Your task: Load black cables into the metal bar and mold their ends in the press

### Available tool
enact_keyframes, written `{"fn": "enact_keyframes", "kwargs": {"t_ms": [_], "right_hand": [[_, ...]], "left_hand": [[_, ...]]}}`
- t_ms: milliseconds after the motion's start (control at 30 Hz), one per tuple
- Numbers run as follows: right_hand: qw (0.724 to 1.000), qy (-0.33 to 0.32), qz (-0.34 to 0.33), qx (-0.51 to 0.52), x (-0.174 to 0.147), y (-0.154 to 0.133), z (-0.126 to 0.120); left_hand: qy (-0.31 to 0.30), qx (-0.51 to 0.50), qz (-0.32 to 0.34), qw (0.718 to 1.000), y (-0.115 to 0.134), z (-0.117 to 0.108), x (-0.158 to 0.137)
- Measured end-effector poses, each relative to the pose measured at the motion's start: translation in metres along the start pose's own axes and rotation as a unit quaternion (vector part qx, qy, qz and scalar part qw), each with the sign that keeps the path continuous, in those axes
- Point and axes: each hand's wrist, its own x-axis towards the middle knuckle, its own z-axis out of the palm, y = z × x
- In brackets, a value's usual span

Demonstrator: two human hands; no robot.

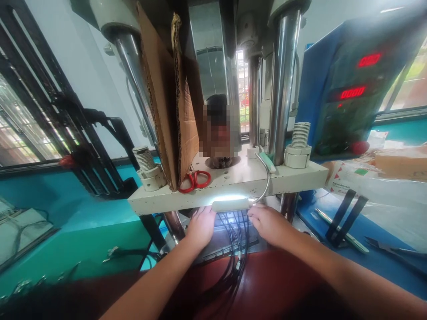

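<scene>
My left hand (202,226) reaches in under the front edge of the press plate, its fingers stretched forward beside the left end of a lit lamp (230,205). On the other side my right hand (267,223) has its fingers curled in close to the lamp's right end; what they grip, if anything, is hidden. Between the hands several black cables (247,235) come out over a metal mould (213,249) and hang toward me. Small metal ends (238,265) show on some of them. The lamp covers the far part of the mould.
Red-handled scissors (202,178) and upright cardboard (187,133) stand on the white press plate (283,181), between steel columns (284,89). A blue control box (316,98) with red digits is at right. Pliers (393,251) and a pen-like tool (358,243) lie on the blue surface.
</scene>
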Motion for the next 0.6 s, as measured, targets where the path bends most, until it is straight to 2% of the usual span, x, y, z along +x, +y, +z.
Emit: {"fn": "enact_keyframes", "kwargs": {"t_ms": [233, 467, 600], "right_hand": [[1.000, 0.016, -0.006, -0.011, -0.001, -0.004, 0.001], [1.000, 0.016, -0.003, -0.009, 0.010, -0.001, 0.011], [1.000, 0.023, 0.008, -0.019, 0.013, -0.002, 0.007]], "left_hand": [[-0.018, -0.009, 0.007, 1.000, -0.004, -0.008, 0.003], [-0.015, -0.010, -0.029, 0.999, 0.002, 0.002, 0.004], [-0.008, -0.012, -0.028, 0.999, 0.006, 0.003, 0.003]]}}
